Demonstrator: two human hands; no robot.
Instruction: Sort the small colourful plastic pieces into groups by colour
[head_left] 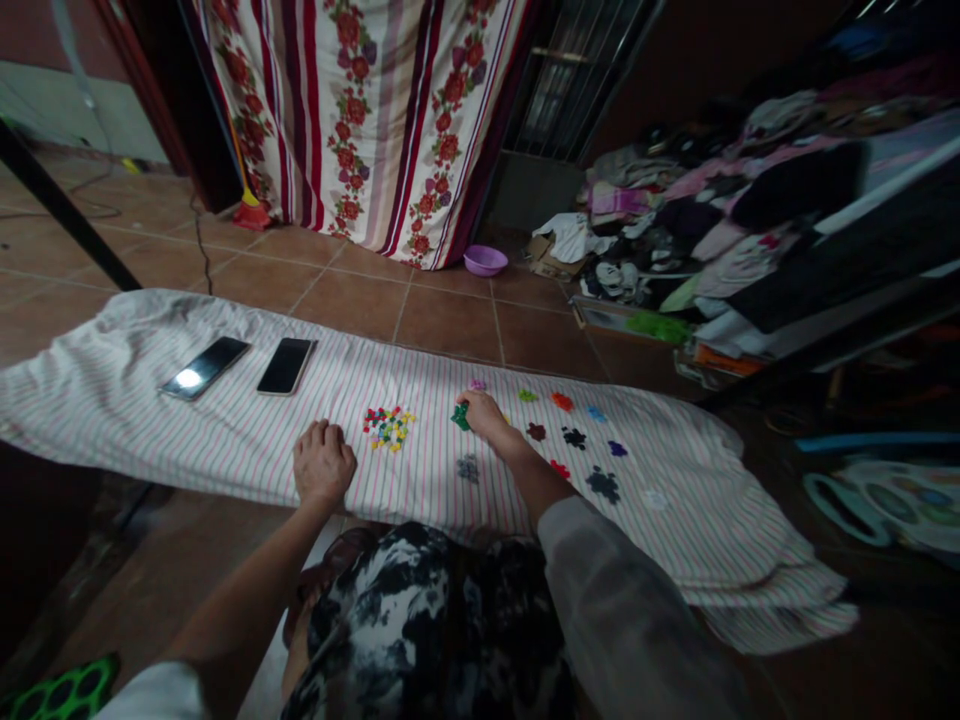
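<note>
A: Item one, the right hand?
B: Right hand (487,416), back upward, reaching across the striped cloth (420,380). Fingers drawn together at the green pieces (460,417); whether they grip one, I cannot tell.
A: Position of the green pieces?
B: Right at those fingertips, on their left side, partly covered by them. Well apart from the other hand.
A: Item two, the left hand?
B: Left hand (324,465), palm down on the cloth, fingers loosely bent. Its underside is hidden, so I cannot tell whether it grips anything.
A: Nearest lot to it?
B: One mixed cluster of small pieces (388,427), red, yellow and green among them, just to its right; it lies between the two hands.
A: Lots about the right hand?
B: Pink pieces (478,385), one small heap, just beyond the fingers. Grey pieces (468,467), one loose heap, on the near side. Yellow pieces (507,420), mostly hidden behind the hand.
A: Lots further right?
B: Lime pieces (528,396), orange pieces (562,401), light blue pieces (596,412), along the far side. Brown pieces (535,431), black pieces (574,438), purple pieces (616,449), in the middle. Red pieces (559,468), dark grey pieces (603,485), white pieces (655,499), nearer the person.
A: Left end?
B: Two phones (285,366), lying flat beyond the left hand.
</note>
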